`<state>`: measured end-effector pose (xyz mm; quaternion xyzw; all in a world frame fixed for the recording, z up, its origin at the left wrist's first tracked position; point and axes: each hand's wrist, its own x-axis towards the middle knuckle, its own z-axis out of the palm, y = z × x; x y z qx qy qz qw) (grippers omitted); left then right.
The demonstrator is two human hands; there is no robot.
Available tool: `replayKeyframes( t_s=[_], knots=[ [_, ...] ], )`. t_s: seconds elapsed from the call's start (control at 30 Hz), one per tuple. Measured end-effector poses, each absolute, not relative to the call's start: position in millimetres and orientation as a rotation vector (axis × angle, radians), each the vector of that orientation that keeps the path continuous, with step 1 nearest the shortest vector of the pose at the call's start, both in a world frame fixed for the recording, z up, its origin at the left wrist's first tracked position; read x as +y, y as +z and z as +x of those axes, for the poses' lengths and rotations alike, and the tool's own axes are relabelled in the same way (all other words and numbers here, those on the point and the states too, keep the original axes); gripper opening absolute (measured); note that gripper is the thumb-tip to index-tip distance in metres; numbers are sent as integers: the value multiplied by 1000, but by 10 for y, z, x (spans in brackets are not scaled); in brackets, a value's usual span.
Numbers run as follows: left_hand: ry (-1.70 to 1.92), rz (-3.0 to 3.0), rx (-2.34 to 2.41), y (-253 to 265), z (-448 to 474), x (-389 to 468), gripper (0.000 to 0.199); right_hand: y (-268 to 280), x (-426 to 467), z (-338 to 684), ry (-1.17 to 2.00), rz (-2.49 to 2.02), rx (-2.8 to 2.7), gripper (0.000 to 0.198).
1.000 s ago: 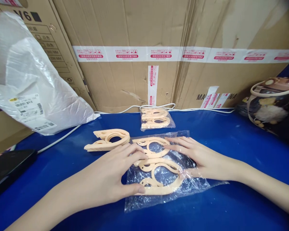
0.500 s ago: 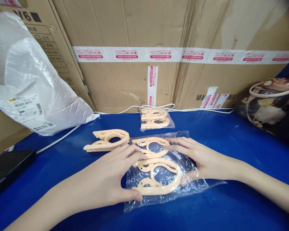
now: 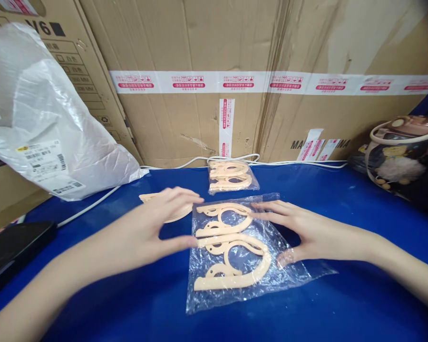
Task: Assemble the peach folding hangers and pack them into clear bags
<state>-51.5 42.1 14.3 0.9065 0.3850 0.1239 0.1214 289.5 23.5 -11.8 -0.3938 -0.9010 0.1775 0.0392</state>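
In front of me a clear plastic bag (image 3: 214,301) lies flat, with beige folding hangers (image 3: 235,283) inside it in two groups, one above the other. My right hand (image 3: 303,235) rests at the bag's right side, fingers apart, with fingertips and thumb touching the film. My left hand (image 3: 142,232) hovers by the bag's left edge, thumb and fingers spread, holding nothing. Behind that hand, a loose stack of beige hangers (image 3: 180,213) is mostly hidden. Farther back sits another bagged set of hangers (image 3: 231,183).
A white shipping bag (image 3: 67,137) with a label leans at the left, above a black device (image 3: 17,251). Large cardboard boxes (image 3: 185,123) stand along the back, and a white cable (image 3: 288,163) runs before them. At the right is a dark bag (image 3: 395,156) with a fluffy charm.
My left hand has lifted off the bagged hangers and moved left, now covering much of the loose stack. My right hand has shifted slightly right, its fingers still on the bag.
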Motion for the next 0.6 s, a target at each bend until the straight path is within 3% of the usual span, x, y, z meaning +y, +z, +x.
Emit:
replayKeyframes(
  t_s=[0.1,0.3,0.6],
  knots=[
    [459,2670,1237,206,-754,602,60,-64,220,2969,555,-1275,-2765,82],
    [319,2633,1448,157,-1172,853,74,-72,177,3010,526,-1295,-2767,81],
    [251,2526,1483,161,-1110,876,61,-75,166,2997,455,-1290,-2769,76]
  ],
)
